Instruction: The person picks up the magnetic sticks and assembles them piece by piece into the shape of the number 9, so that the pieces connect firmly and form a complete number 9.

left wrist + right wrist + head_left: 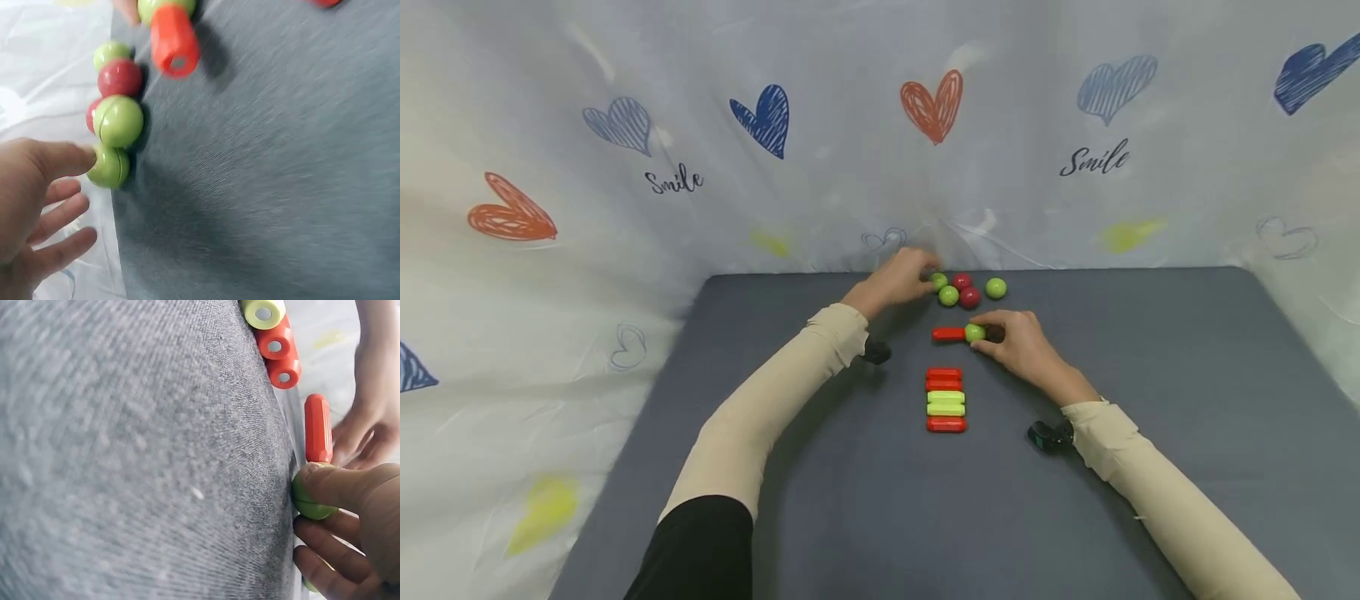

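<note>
My right hand pinches a green ball between thumb and fingers. A red ribbed handle points left from that ball, end against it; whether they are joined I cannot tell. At the back edge, my left hand reaches to the nearest loose green ball. In the left wrist view its thumb touches or nearly touches this ball, while the other fingers are spread and loosely bent. Beside it lie another green ball and two red balls.
Another green ball lies slightly apart on the right. Several red and yellow-green handles form a column nearer the front of the grey table. A white curtain with printed hearts hangs behind the table.
</note>
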Tool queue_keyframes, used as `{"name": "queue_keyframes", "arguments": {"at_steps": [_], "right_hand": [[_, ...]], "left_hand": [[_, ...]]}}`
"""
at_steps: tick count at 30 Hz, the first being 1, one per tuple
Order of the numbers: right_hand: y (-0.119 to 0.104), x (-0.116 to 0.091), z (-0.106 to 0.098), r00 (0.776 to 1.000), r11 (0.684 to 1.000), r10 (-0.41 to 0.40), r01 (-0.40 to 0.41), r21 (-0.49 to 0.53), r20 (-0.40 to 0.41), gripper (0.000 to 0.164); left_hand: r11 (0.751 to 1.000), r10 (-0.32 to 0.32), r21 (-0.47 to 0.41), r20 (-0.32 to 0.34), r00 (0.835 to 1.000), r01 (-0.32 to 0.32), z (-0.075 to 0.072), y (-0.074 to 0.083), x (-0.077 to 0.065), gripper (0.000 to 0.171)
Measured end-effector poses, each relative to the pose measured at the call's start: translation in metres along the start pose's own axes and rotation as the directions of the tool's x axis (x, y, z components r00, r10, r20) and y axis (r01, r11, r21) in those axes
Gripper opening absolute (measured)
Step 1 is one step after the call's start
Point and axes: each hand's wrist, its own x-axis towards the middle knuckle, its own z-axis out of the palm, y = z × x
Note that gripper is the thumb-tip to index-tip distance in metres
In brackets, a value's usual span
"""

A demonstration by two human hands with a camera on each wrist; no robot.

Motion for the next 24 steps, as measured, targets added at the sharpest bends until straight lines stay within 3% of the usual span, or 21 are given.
{"name": "queue_keyframes", "arguments": {"at_steps": [3,9,17,24], "right_hand": [[-0.001,-0.002,0.004,1.0,1.0,-0.008,0.008,0.009,0.0,0.034],[0.003,-0.004,-0.002,1.0,1.0,-0.021,0.021,-0.012,-0.023,0.033],[0.001,-0.002,0.001,1.0,1.0,-0.018,0.018,-0.004,-0.023,0.033],[0.003,-0.003,0.001,0.999,1.0,-0.017,0.017,0.001,-0.027,0.035]], "left_hand": [[1.0,0.018,-0.006,0.042,0.999,-0.017,0.002,-0.005,0.01,0.032],[0.999,0.051,0.004,0.054,0.997,-0.051,0.008,-0.005,0.027,0.021],[1.0,-0.02,-0.003,0.016,1.0,0.02,0.007,-0.014,0.016,0.025],[0.993,-0.069,-0.099,-0.031,0.997,0.066,0.005,-0.031,-0.012,0.023]]}}
